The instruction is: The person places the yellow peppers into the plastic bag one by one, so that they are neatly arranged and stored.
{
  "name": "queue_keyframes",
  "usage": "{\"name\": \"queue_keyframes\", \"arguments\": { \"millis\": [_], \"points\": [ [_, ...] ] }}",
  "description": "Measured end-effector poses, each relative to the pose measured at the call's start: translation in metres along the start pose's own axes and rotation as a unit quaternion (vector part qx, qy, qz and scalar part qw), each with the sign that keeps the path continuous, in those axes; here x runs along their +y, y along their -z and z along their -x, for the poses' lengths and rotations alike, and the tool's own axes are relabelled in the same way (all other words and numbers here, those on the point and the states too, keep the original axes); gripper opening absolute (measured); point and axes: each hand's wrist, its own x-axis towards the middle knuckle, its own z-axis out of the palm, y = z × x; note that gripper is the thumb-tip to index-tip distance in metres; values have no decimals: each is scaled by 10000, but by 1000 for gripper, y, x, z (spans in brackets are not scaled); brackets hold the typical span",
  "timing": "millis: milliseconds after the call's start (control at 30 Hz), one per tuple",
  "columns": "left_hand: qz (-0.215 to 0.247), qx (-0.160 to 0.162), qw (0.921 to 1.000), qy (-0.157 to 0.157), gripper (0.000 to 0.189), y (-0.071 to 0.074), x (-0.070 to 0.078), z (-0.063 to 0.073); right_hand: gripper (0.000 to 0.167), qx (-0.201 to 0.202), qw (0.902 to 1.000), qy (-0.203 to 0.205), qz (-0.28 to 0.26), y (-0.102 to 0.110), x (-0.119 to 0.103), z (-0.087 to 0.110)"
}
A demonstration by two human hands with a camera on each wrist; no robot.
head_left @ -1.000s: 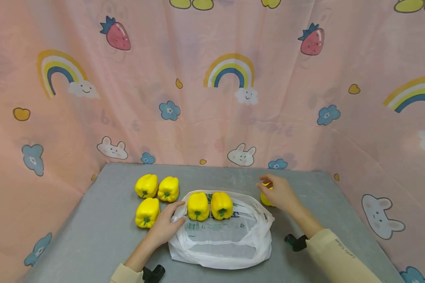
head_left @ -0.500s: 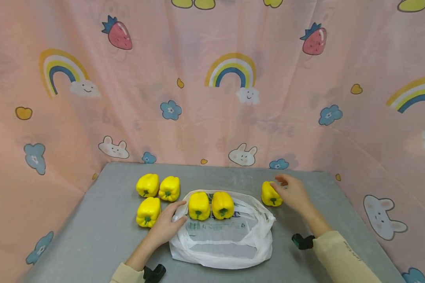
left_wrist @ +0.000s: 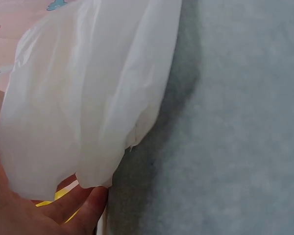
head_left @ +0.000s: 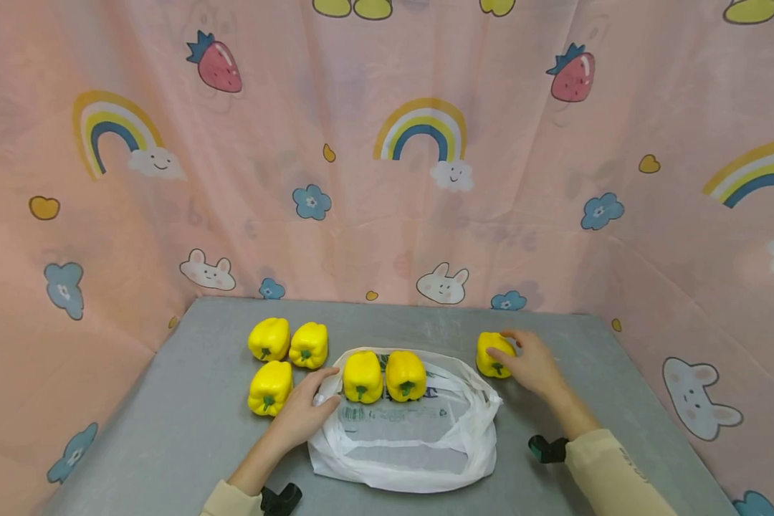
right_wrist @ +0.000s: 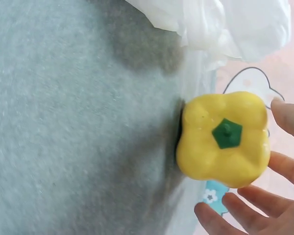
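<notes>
My left hand (head_left: 303, 412) is at the left rim of a white plastic bag (head_left: 403, 473) lying on the table. In the left wrist view its fingers (left_wrist: 85, 208) bend around the edge of the bag (left_wrist: 93, 83); part of the hand is hidden. Two yellow bell peppers (head_left: 362, 377) sit side by side at the bag's mouth. My right hand (head_left: 534, 364) is beside another yellow bell pepper (head_left: 492, 355), which stands right of the bag, stem toward me. In the right wrist view the fingers are spread around this pepper (right_wrist: 206, 147), the thumb apart from it.
Three more yellow bell peppers (head_left: 269, 387) are grouped left of the bag, close to my left hand. The grey table (head_left: 168, 437) meets a pink patterned curtain (head_left: 348, 236) at the back and sides. A black wrist device (head_left: 547, 449) hangs under my right wrist.
My right hand drew back rightward from the right-hand pepper, then came down and in beside it again. My left hand and the bag have stayed in place.
</notes>
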Motion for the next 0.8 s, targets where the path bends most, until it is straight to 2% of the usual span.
{"name": "queue_keyframes", "arguments": {
  "millis": [233, 467, 800],
  "points": [
    [-23, -4, 10000, -47, 48, 0, -2, 0, 66, -65, 9996, 38, -268, -9, 6, -3],
    [-49, 15, 10000, -4, 49, 0, -1, 1, 69, -180, 9986, -181, -463, -13, 3, 0],
    [-47, 4, 10000, 54, 49, 0, -1, 0, 68, 34, 9973, -157, -720, -5, -1, 3]
  ]
}}
